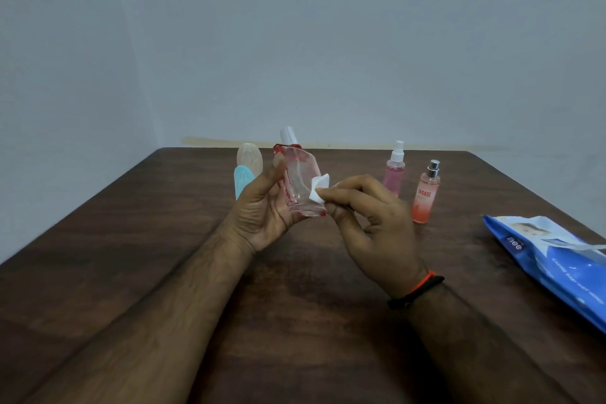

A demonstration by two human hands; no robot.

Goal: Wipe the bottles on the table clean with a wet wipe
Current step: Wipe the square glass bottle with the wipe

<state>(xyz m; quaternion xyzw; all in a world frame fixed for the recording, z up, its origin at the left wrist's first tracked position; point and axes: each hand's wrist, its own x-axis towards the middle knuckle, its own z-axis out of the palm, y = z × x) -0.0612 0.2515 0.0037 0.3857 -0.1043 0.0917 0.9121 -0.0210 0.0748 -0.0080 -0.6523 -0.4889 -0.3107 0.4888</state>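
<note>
My left hand (262, 207) grips a clear glass bottle (300, 174) with red edges and a white cap, lifted above the table and tilted. My right hand (370, 226) pinches a small folded white wet wipe (318, 188) against the bottle's right side. A pink spray bottle (394, 170) with a white nozzle stands upright at the back right. Beside it stands an orange-pink bottle (426, 197) with a silver cap. Behind my left hand sit a clear oval bottle (250, 157) and a light-blue bottle (242, 182), partly hidden.
A blue pack of wet wipes (554, 262) lies at the right edge of the dark wooden table (164, 239), its flap lifted. A pale wall rises just behind the table's far edge.
</note>
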